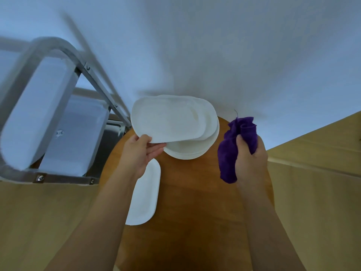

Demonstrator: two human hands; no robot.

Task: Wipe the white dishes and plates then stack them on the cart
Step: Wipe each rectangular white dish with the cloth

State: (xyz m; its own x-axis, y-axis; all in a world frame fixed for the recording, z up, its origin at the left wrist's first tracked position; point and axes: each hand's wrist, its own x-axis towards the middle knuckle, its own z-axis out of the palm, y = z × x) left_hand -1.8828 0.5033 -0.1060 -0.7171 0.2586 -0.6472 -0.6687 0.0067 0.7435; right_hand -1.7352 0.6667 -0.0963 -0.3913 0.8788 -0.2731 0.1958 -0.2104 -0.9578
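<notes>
Soft, cool, even light fills the view, a bit dim. The cart (48, 114) on the left smears with motion blur, its frame bending near the edge. Faint shadows fall on the wall (214, 45) behind the plates (172, 122); a small glint marks the top plate.

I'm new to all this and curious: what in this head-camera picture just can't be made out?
- Cart, head view: motion blur smears its trays, contents unclear.
- Stacked white dishes: the lifted oval plate in the left hand covers them, so no count.
- Oval dish: left forearm hides one edge.
- Right hand: purple cloth hides its fingertips.
</notes>
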